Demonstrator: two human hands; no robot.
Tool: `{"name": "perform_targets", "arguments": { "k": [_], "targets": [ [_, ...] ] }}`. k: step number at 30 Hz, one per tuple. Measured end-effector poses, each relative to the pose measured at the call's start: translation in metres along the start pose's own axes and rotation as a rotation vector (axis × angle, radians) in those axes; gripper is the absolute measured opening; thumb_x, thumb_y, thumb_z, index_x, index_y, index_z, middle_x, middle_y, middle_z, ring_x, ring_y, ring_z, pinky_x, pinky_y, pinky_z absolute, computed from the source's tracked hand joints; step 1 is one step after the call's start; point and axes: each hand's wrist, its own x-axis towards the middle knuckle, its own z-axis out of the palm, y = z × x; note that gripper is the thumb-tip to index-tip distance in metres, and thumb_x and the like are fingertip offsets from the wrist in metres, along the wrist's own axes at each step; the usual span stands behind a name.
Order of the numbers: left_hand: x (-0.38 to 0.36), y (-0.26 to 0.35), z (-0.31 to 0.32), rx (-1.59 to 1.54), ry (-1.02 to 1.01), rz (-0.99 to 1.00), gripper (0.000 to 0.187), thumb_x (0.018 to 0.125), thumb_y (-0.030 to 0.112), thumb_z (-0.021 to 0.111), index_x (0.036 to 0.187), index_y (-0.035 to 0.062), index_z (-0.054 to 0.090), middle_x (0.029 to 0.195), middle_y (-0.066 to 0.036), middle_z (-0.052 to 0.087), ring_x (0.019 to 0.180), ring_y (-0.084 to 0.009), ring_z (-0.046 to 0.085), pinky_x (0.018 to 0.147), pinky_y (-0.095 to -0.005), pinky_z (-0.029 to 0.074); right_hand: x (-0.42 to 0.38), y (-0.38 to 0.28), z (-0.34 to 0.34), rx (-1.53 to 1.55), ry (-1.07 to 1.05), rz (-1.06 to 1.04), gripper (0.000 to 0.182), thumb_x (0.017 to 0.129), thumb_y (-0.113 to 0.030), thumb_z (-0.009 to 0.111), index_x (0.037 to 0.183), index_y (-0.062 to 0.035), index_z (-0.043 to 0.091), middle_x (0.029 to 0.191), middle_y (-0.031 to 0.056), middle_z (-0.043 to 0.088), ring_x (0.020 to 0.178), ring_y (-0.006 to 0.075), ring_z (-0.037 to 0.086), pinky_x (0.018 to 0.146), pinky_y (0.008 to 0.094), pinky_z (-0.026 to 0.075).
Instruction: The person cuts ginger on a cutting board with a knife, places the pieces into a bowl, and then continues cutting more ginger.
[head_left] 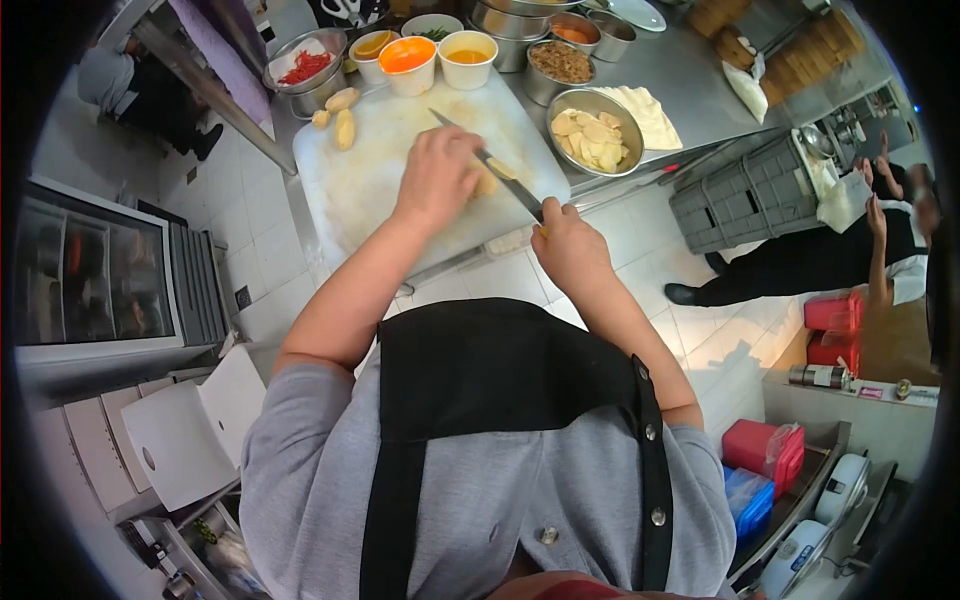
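Observation:
My right hand [572, 245] is closed around the handle of a kitchen knife [518, 190], whose blade points up and left across the white cutting board [355, 195]. Beside the blade, my left hand [438, 175] has its fingers curled down over a pale yellow piece of what looks like ginger [485, 184]; part of that piece is hidden under the fingers. A thin slice lies against the blade. At the board's upper left are several whole peeled ginger pieces [345, 130]. A steel bowl [598, 132] right of the board holds many pale slices.
White tubs with orange [407, 56] and yellow contents [468, 58] stand at the board's far edge. Nearby are a bowl of red strips [303, 68] and a pot of brown crumbs [561, 62]. A folded cloth [645, 115] lies right. Another person [800, 265] stands by grey crates [740, 195].

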Motion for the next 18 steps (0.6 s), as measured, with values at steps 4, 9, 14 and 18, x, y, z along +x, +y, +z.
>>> {"name": "perform_targets", "arguments": {
  "k": [4, 9, 14, 18],
  "targets": [
    [0.001, 0.01, 0.012, 0.07, -0.103, 0.361, 0.027, 0.078, 0.009, 0.062, 0.103, 0.0175, 0.066, 0.114, -0.003, 0.064, 0.121, -0.0244, 0.05, 0.106, -0.049, 0.033, -0.004, 0.0, -0.003, -0.019, -0.013, -0.001, 0.022, 0.085, -0.017, 0.057, 0.098, -0.0019, 0.048, 0.088, 0.0187, 0.059, 0.073, 0.0368, 0.064, 0.063, 0.0449, 0.053],
    [0.012, -0.009, 0.028, 0.017, -0.22, 0.419, 0.027, 0.078, 0.004, 0.058, 0.1, 0.0161, 0.069, 0.11, -0.001, 0.067, 0.12, -0.0214, 0.053, 0.109, -0.0485, 0.03, -0.021, 0.014, -0.02, 0.034, -0.04, 0.002, 0.022, 0.084, -0.016, 0.057, 0.099, -0.0024, 0.048, 0.087, 0.0192, 0.06, 0.074, 0.0377, 0.063, 0.064, 0.0456, 0.052],
    [0.034, -0.052, 0.037, -0.071, -0.181, 0.23, 0.022, 0.08, 0.008, 0.059, 0.1, 0.011, 0.069, 0.101, -0.006, 0.069, 0.102, -0.025, 0.062, 0.093, -0.0393, 0.046, -0.053, 0.057, -0.033, 0.171, -0.074, 0.046, 0.022, 0.085, -0.018, 0.057, 0.099, -0.0022, 0.05, 0.086, 0.0225, 0.062, 0.075, 0.0388, 0.062, 0.065, 0.0455, 0.051],
    [0.056, -0.065, 0.037, -0.016, -0.365, -0.259, 0.018, 0.085, 0.016, 0.06, 0.099, 0.0072, 0.067, 0.097, -0.011, 0.068, 0.094, -0.0278, 0.063, 0.081, -0.0367, 0.049, -0.06, 0.082, -0.035, 0.608, -0.422, 0.299, 0.028, 0.091, -0.018, 0.056, 0.112, 0.0007, 0.051, 0.075, 0.0126, 0.064, 0.054, 0.0172, 0.058, 0.053, 0.0294, 0.049]
  ]
}}
